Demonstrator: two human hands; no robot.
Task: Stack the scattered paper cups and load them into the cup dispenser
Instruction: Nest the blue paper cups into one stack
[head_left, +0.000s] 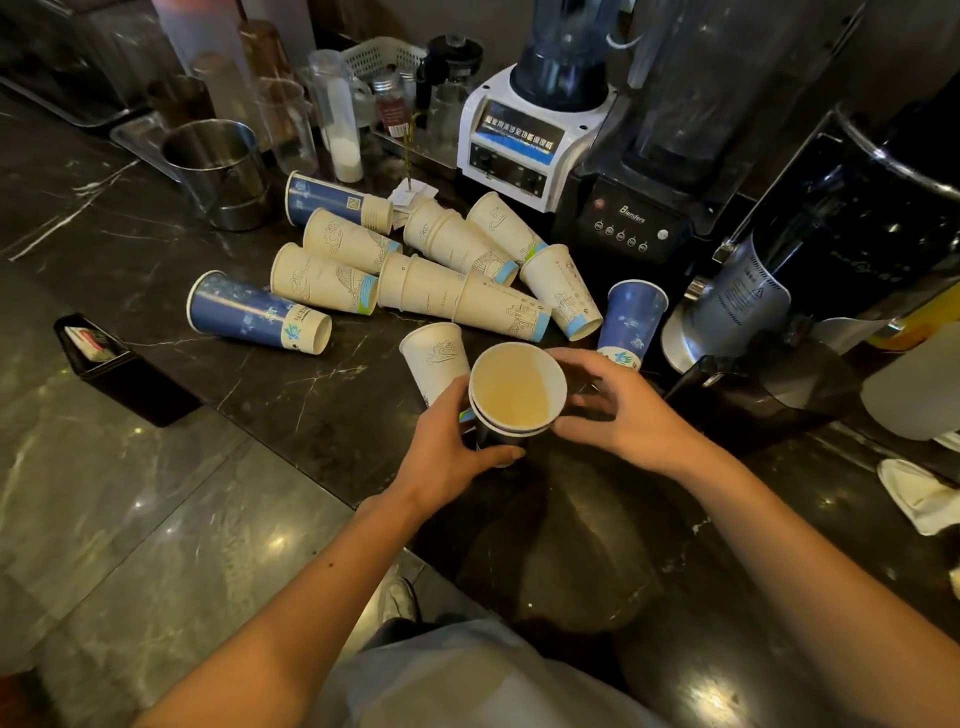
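My left hand (451, 451) grips a short stack of blue paper cups (514, 395), mouth up, just above the dark marble counter (291, 395). On the stack's right side rests my right hand (618, 405), fingers spread against the top cup's rim. A white cup (434, 356) stands mouth-down beside my left hand. A blue cup (631, 317) stands mouth-down to the right. Behind them lie several white cups (457, 291) on their sides, some nested, and two blue cups (254, 314) (332, 200). I see no cup dispenser that I can identify.
A steel bucket (218, 166) and clear tubes (337, 109) stand at the back left. A white blender (524, 130), a black blender (649, 197) and a grinder (737, 301) line the back right. A black box (119, 364) sits at the counter's left edge. A cloth (919, 493) lies right.
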